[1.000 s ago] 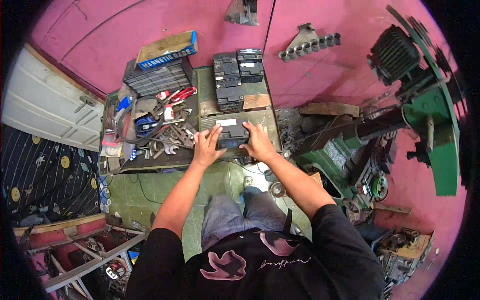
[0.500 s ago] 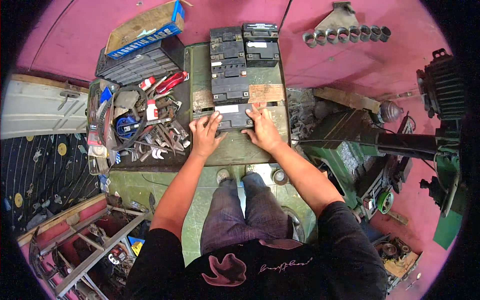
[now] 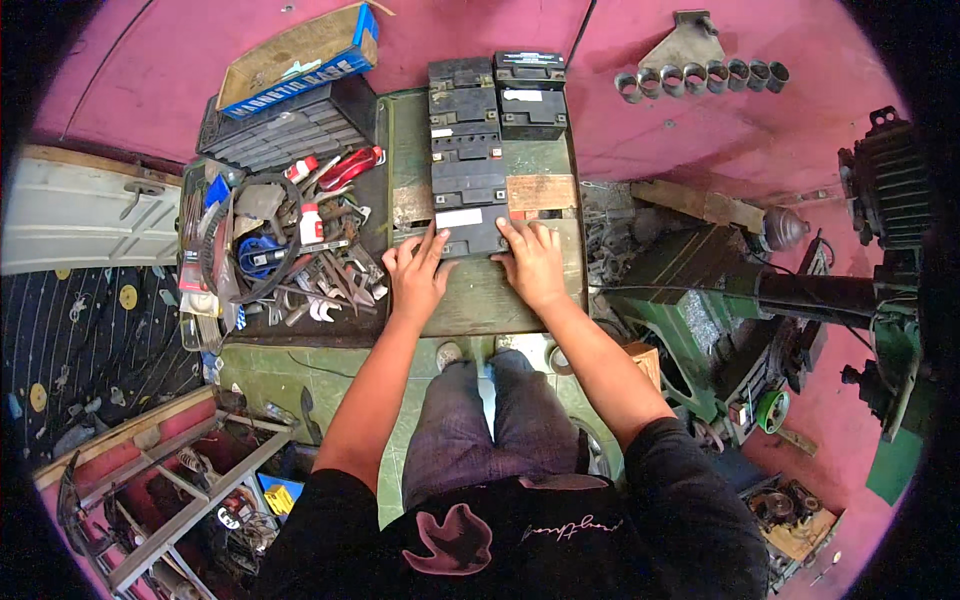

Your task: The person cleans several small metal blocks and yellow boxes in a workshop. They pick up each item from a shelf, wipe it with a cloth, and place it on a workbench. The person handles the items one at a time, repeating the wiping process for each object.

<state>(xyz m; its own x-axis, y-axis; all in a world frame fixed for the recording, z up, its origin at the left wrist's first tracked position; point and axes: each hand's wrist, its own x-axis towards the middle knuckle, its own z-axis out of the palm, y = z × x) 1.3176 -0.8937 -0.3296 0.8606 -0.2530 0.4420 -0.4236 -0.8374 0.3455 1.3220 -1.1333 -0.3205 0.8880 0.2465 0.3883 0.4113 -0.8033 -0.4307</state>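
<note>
A black battery (image 3: 472, 237) with a white label strip lies on the green worktable (image 3: 480, 300), at the near end of a row of black batteries (image 3: 469, 185). It sits up against the nearest one. My left hand (image 3: 417, 275) holds its left end, fingers on the top and side and thumb at the near edge. On the opposite end, my right hand (image 3: 533, 262) grips with its fingers bent over the corner. Two more black batteries (image 3: 531, 112) stand beside the far part of the row, on its right.
Left of the batteries is a tray heaped with hand tools (image 3: 280, 250). Behind it a blue cardboard box (image 3: 300, 85) rests on a dark drawer cabinet (image 3: 290, 125). A green machine (image 3: 680, 300) stands to the right. Metal rings (image 3: 700, 78) hang on the pink wall.
The battery between my hands has slid slightly away from me, closing the small gap to the row. Both hands keep their hold. The whole view has shifted a little.
</note>
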